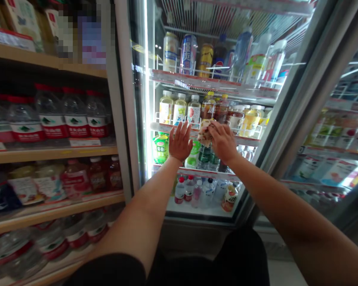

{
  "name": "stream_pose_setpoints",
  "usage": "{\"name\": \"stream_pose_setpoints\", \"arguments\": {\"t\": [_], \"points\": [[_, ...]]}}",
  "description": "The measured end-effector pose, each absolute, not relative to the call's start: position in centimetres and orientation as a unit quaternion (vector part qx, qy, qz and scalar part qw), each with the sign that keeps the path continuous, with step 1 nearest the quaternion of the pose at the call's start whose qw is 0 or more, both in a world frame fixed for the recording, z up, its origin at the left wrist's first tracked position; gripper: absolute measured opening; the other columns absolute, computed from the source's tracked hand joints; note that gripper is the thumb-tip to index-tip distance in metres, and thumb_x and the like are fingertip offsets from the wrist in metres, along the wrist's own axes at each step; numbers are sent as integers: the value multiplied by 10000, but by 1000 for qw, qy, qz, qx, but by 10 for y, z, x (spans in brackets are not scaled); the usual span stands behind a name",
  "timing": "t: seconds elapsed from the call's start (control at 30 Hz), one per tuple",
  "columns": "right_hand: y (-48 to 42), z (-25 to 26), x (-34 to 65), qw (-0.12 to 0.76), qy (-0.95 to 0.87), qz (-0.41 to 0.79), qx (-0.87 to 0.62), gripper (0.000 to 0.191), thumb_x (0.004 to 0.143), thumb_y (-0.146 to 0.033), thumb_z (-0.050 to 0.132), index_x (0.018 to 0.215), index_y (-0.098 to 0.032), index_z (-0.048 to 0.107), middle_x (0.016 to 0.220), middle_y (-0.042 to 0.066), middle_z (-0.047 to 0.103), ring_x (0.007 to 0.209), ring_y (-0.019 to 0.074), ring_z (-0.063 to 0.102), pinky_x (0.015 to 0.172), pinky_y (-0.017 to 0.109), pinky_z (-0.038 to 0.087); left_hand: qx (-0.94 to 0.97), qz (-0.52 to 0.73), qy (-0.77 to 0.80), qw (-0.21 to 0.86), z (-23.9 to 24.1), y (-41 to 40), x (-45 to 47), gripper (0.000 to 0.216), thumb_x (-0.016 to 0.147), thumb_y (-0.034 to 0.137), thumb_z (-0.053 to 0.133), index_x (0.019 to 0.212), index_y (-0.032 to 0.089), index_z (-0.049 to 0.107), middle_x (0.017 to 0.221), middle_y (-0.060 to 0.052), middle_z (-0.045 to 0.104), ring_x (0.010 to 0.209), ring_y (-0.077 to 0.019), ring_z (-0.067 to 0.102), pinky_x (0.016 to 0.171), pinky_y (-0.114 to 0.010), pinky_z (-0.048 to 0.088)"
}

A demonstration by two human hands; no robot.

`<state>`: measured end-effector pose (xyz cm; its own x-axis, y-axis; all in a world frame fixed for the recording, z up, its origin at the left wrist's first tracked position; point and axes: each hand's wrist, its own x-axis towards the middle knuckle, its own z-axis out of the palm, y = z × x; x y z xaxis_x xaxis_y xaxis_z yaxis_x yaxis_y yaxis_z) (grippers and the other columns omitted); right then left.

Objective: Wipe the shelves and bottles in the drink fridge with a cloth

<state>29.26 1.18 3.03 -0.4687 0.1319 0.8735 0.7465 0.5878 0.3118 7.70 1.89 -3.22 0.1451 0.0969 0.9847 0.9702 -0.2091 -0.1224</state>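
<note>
I face an open drinks fridge with lit wire shelves. My left hand (180, 142) is stretched out flat with fingers apart, against the front rail of the second shelf (167, 128), below pale juice bottles (179, 109). My right hand (223, 141) is closed on a crumpled patterned cloth (205, 132) pressed to the same rail, just under amber tea bottles (209, 106). Green and dark bottles (161, 147) stand on the shelf below my hands.
The fridge door (304, 95) is swung open to the right. Cans and bottles (188, 53) fill the top shelf, small bottles (193, 191) the bottom one. Wooden shelves (53, 153) on the left carry large water jugs (50, 117) and red drinks.
</note>
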Motion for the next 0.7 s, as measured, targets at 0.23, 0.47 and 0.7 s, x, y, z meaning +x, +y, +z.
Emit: {"name": "stream_pose_setpoints", "arguments": {"t": [0.23,0.47,0.7], "points": [[10,32,288,436,-776,-353,-289,448,976,-171,450,1399,-203,595,1485,89,559,1242,312,508,1042,493,468,-593,-484,-434,475,-32,18,77,570,1027,367,397,1560,167,369,1588,-111,425,1549,-223,237,1299,-462,128],[7,37,285,402,-797,-361,-268,411,979,-189,468,1360,-194,623,1478,86,572,1236,304,512,1019,475,481,-602,-485,-441,455,-32,18,76,566,1027,382,391,1559,192,372,1591,-99,426,1548,-216,241,1302,-467,124],[12,35,295,453,-776,-328,-292,465,954,-142,446,1379,-228,615,1480,70,569,1244,303,509,1030,486,472,-607,-486,-443,446,-33,18,76,570,1022,364,396,1567,202,353,1604,-89,400,1549,-218,238,1301,-474,133]]}}
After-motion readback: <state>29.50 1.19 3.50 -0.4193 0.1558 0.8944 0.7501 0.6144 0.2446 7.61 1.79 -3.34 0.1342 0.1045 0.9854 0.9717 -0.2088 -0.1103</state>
